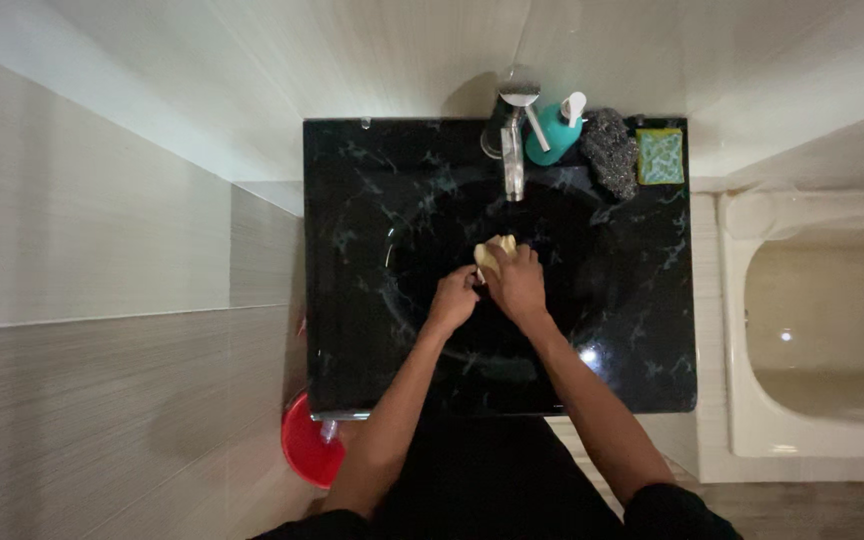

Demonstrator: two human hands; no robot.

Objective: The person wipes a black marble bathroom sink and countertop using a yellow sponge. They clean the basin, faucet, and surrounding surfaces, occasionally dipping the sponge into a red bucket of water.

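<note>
- Both hands met over the middle of the basin: the right hand (pixel 518 283) was clamped around a pale yellow sponge (pixel 495 250), fingers curled over it so only its far end showed.
- Left hand (pixel 453 300) sat just beside the right, loosely curled, its fingertips touching the near edge of the sponge; whether it gripped the sponge could not be told.
- That sponge was soft-looking and rounded, held low inside the bowl, just on the near side of the tap's spout.
- Around the hands, the round bowl of the black sink (pixel 372 250) left open room on every side; its surface was glossy, marbled with pale veins, and its outer shape was square with straight edges.
- At the far rim stood a chrome faucet (pixel 513 150), upright and metallic, its spout reaching over the bowl.
- Just right of the faucet stood a teal soap dispenser (pixel 553 135) with a white pump, then a dark, coarse wire scourer (pixel 610 150), then a flat green-and-yellow scrub pad (pixel 660 156) near the corner; this back edge was crowded.
- Pale, finely striped wall panels closed in the left and far sides.
- To the right, apart from the sink's edge, lay a smooth cream bathtub (pixel 822 330) with rounded corners.
- Below the sink's near left corner, on the floor, sat a red bucket (pixel 307 450), partly hidden by the left arm.
</note>
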